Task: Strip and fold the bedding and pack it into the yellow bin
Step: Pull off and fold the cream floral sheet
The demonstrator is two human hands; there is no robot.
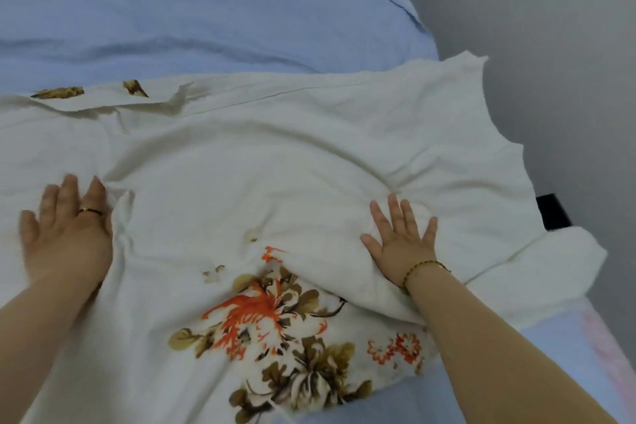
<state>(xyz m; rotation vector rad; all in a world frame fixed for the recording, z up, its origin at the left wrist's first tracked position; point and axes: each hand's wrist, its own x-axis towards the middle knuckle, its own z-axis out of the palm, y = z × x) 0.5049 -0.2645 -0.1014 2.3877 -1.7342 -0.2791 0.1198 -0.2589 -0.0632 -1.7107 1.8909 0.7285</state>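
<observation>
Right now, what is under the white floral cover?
The blue sheet shows past its edges, so it likely continues beneath the white floral cover. Anything else under it is hidden.

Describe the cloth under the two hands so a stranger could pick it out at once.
Start from the big light blue sheet filling the far part of the view. Spread across its near part, under the flat left hand and right hand, lies a white bedcover. Unlike the plain sheet, it shows orange and brown flowers where its near edge is turned.
</observation>
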